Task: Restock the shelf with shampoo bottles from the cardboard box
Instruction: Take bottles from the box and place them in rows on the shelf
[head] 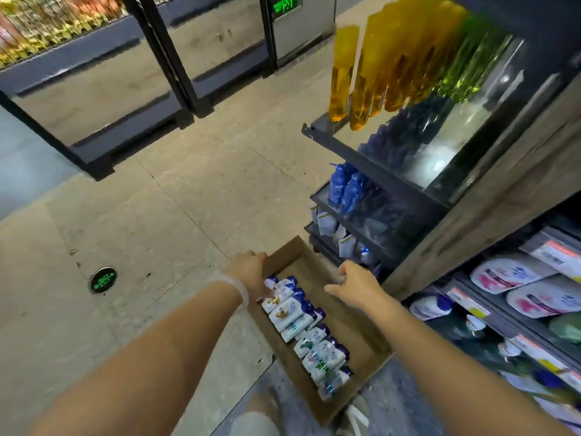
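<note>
An open cardboard box [349, 325] sits low in front of me, beside the shelf unit. Several white shampoo bottles [301, 322] with dark blue caps lie in a row along its left side; the right half of the box floor is bare. My left hand [250, 272] grips the box's far left rim, fingers curled over the edge. My right hand [355, 286] holds the far right rim, fingers curled on the cardboard. The shelf [377, 215] to the right carries blue bottles and pouches.
An upper shelf holds yellow and green bottles [393, 58]. At the lower right, a second shelf bay [518, 294] carries white packs with price tags. Tiled floor [157, 215] stretches left to dark-framed glass doors [132, 89]. A round green floor marker [103, 280] lies to the left.
</note>
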The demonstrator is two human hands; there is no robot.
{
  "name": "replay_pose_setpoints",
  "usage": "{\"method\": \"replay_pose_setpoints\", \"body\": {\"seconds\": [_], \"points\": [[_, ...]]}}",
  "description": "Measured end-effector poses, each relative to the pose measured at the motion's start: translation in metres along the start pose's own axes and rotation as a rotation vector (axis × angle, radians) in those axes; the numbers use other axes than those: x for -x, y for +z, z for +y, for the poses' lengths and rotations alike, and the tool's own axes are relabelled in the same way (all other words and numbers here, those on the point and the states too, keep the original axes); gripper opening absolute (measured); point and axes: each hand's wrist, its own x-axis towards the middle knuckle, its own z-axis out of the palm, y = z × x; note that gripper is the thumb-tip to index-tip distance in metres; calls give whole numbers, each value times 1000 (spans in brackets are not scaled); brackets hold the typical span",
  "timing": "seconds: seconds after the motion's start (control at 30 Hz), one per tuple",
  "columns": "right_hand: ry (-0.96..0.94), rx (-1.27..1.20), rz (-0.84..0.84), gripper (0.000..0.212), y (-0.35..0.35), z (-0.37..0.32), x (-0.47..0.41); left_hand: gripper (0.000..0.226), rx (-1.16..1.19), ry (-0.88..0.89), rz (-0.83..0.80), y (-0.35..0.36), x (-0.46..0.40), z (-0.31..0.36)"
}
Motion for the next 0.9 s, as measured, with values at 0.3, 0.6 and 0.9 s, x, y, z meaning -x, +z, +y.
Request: {"method": "replay_pose_setpoints", "body": {"seconds": [0.3,0.6,0.9], "points": [[270,7,10,36,72,-9,-108,59,-211,230,-156,8,-159,-45],[467,-36,-115,40,217,2,-229,66,-387,320,-457,135,-291,-112],[691,-597,-86,56,376,75,-359,55,-336,243,-536,303,-426,-133]]}}
